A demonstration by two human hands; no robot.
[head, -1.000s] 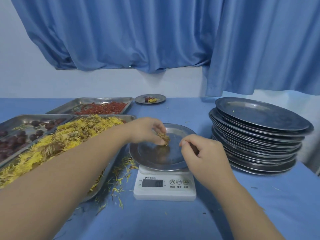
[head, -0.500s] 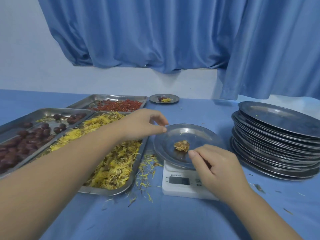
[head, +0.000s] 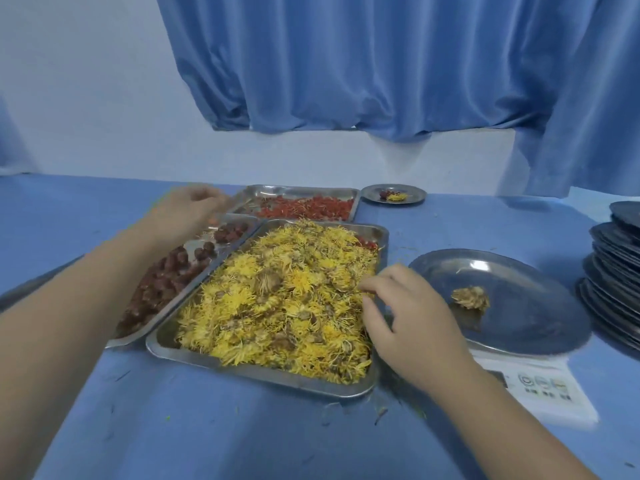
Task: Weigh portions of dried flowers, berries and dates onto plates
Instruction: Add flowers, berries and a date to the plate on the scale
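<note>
Your right hand [head: 412, 323] has left the plate [head: 526, 327] since half a second ago and now sits at the right edge of the tray of yellow dried flowers [head: 284, 299] in the middle of the frame, fingers curled with the tips dipping into the petals; it looks like the start of a pinch, but I can't tell if anything is actually between the fingers yet. Your left hand [head: 188, 209] has swung away too: it was hovering by the plate's left rim, now it's up in the upper left, over the far end of the tray of dates [head: 166, 282] and just beside the tray of red berries [head: 304, 207], fingers loosely bent and blurred, so no clue whether it's holding something. The single dried flower head [head: 471, 297] you dropped earlier is still lying alone near the middle of the plate, which sits on the white scale [head: 547, 389] at the right. The view has also swung left, so the stack of plates [head: 613, 271] is now half cut off at the right edge, and the small finished plate [head: 393, 195] with its bits of red and yellow sits at the back, just right of the berry tray.
</note>
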